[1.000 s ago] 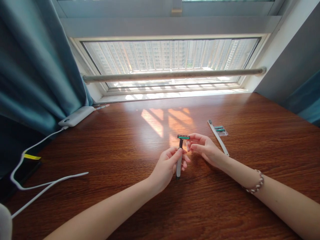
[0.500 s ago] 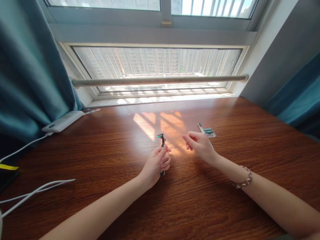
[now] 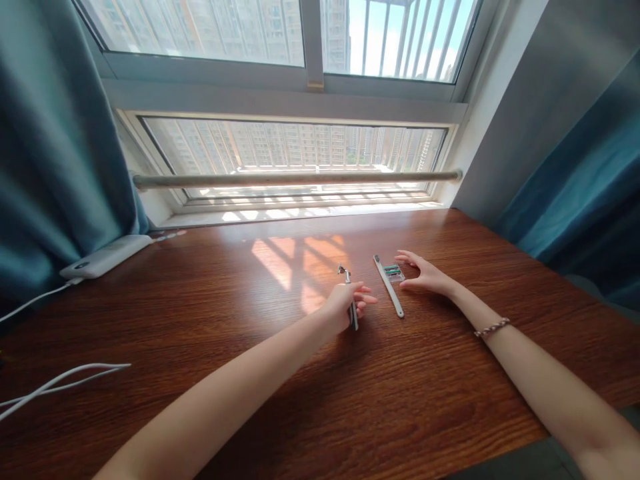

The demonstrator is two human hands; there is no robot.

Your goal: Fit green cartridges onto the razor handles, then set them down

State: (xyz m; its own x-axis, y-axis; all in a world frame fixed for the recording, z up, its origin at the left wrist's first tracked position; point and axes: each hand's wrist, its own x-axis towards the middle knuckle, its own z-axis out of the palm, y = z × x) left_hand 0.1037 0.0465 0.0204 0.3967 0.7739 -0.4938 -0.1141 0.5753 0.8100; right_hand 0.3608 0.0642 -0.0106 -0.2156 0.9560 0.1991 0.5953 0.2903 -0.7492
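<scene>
Left hand (image 3: 345,305) is closed on the razor handle (image 3: 351,301), head seemingly bare; right hand (image 3: 425,273), fingers spread, touches the cartridge pack (image 3: 393,271) beside the spare handle (image 3: 389,285); fitting needs careful alignment

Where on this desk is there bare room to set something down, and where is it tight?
Bare wood spans between the power bank and the left hand, which holds the razor handle; also the near edge between the forearms, and right of the right hand. It is crowded between the hands: the spare handle and cartridge tray lie there. White cables occupy the near left.
</scene>
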